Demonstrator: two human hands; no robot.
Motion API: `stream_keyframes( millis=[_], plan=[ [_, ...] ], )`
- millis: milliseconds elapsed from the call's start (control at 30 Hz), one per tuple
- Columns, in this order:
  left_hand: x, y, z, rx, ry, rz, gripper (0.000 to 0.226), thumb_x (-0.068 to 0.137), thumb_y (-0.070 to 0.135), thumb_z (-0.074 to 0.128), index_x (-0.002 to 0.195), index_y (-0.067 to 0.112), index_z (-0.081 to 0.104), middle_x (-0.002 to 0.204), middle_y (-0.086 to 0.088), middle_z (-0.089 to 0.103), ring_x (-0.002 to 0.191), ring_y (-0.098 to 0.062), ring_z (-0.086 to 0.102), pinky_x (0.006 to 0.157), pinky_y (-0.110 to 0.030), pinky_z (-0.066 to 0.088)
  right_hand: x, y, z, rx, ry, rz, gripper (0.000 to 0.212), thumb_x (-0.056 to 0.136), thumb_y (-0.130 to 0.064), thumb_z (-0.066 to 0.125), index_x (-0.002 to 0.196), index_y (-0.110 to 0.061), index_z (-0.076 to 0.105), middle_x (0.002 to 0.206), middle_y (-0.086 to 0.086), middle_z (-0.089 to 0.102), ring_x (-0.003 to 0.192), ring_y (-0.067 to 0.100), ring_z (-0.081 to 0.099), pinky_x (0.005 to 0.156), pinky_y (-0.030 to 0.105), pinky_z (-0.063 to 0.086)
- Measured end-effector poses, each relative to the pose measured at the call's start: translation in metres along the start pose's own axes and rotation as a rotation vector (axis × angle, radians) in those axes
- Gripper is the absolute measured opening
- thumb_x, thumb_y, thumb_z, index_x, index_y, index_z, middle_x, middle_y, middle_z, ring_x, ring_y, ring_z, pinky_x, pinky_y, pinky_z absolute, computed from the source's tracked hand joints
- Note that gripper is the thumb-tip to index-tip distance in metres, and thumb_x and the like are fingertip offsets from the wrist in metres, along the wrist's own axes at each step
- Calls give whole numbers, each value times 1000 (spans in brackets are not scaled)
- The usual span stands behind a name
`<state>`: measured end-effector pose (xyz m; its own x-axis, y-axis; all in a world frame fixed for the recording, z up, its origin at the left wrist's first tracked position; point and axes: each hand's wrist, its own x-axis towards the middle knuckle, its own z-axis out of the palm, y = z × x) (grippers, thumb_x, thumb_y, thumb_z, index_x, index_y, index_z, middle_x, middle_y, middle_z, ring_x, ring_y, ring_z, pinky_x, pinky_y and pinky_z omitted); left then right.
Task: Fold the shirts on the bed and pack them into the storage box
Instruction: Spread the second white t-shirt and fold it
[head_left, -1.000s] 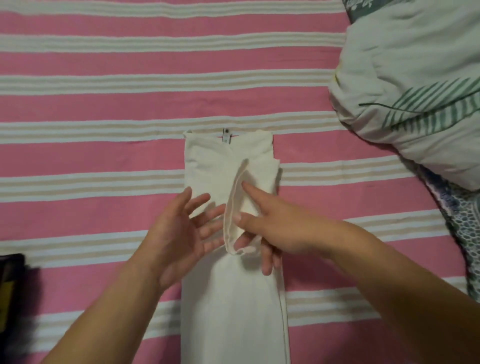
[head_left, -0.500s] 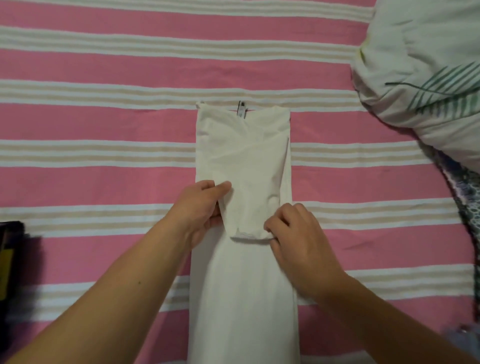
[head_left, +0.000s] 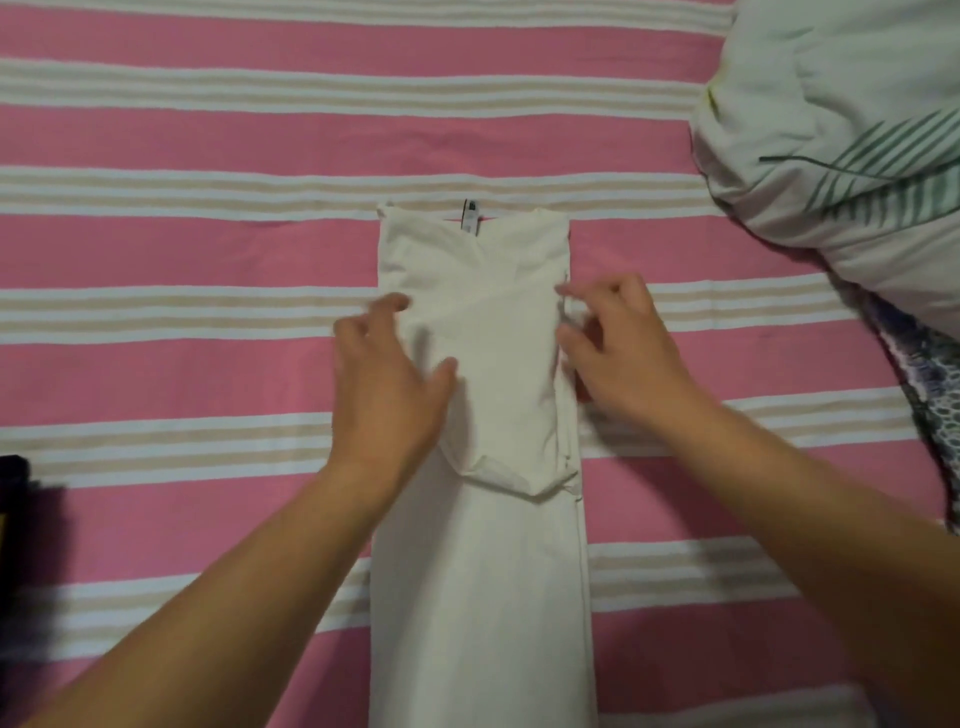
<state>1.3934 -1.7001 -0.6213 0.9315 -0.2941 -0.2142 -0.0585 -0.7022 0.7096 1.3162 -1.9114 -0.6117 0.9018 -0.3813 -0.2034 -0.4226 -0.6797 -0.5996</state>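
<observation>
Left hand (head_left: 387, 387) lying flat, fingers relaxed, on the shirt's (head_left: 480, 597) left edge; right hand (head_left: 621, 358) pinching its right edge. Shirt: white, soft, folded into a long strip, lying on striped pink bed (head_left: 208, 130). Neck tag (head_left: 470, 217) showing, unreadable.

Head view; steeply downward, near bed (head_left: 208, 130).

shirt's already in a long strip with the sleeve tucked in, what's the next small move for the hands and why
Probably smooth the folded sleeve flat, then fold the hem end up toward the collar. The white shirt lies as a narrow strip on the striped bedsheet, the left hand and right hand at its edges, and no crosswise fold shows yet.
</observation>
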Motion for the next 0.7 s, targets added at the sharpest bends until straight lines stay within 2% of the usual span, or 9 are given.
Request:
stream_keyframes(
  millis=[100, 200, 367, 433, 467, 533, 567, 633, 700],
  plan=[
    [-40, -13, 7, 420, -250, 717, 27, 92, 36, 61, 117, 26, 64, 130, -6, 56, 121, -33, 52, 100, -46, 41, 53, 0, 3, -84, -132, 6, 41, 97, -41, 57, 137, -30, 54, 122, -7, 34, 109, 12, 47, 105, 33, 41],
    [-70, -40, 1, 564, -497, 1000, 13, 89, 25, 64, 100, 24, 69, 115, 2, 63, 113, -28, 57, 101, -42, 37, 70, 6, 7, -83, -206, 44, 24, 94, -41, 63, 114, -29, 60, 118, -3, 37, 105, 17, 48, 103, 34, 42],
    [-72, -45, -12, 440, -478, 950, 15, 95, 29, 55, 97, 21, 69, 103, 5, 64, 101, -23, 60, 91, -40, 42, 77, 10, 5, 13, -174, 79, 15, 97, -35, 61, 104, -21, 62, 117, -1, 40, 89, 9, 48, 92, 24, 38],
    [-57, -31, -8, 376, -351, 858, 26, 96, 31, 53, 111, 17, 69, 114, -4, 66, 109, -29, 60, 94, -44, 43, 80, 9, 6, 21, -147, 93, 12, 100, -32, 58, 101, -22, 63, 115, 0, 41, 84, 6, 46, 89, 24, 38],
    [-44, -24, -3, 404, -282, 796, 36, 99, 35, 49, 125, 17, 65, 130, -9, 62, 124, -33, 54, 102, -46, 40, 81, 8, 8, 16, -118, 92, 10, 100, -31, 57, 99, -22, 62, 114, 0, 41, 82, 5, 46, 88, 25, 40],
    [-15, -16, 9, 571, -257, 626, 56, 106, 50, 29, 156, 27, 36, 165, -10, 27, 154, -32, 17, 122, -48, 18, 79, 9, 14, -21, -41, 66, 10, 100, -29, 57, 98, -20, 62, 111, -1, 41, 83, 8, 48, 85, 29, 44],
    [0, -17, 15, 648, -283, 540, 61, 106, 57, 18, 162, 33, 15, 171, -7, 4, 157, -29, -6, 126, -47, 3, 77, 9, 18, -58, 2, 45, 11, 99, -29, 58, 99, -19, 60, 110, -1, 41, 85, 12, 49, 83, 32, 45],
    [19, -25, 30, 752, -364, 410, 65, 103, 63, 1, 160, 37, -15, 167, -5, -25, 151, -24, -32, 125, -48, -12, 73, 12, 27, -112, 101, 19, 17, 98, -32, 60, 105, -17, 56, 110, -3, 42, 88, 16, 50, 77, 32, 44],
    [25, -29, 36, 803, -420, 390, 67, 100, 66, -3, 156, 37, -26, 163, -4, -36, 147, -24, -39, 124, -50, -13, 74, 16, 31, -48, 203, 94, 27, 97, -33, 61, 118, -16, 54, 115, -4, 45, 93, 14, 51, 80, 29, 43]
  ],
)
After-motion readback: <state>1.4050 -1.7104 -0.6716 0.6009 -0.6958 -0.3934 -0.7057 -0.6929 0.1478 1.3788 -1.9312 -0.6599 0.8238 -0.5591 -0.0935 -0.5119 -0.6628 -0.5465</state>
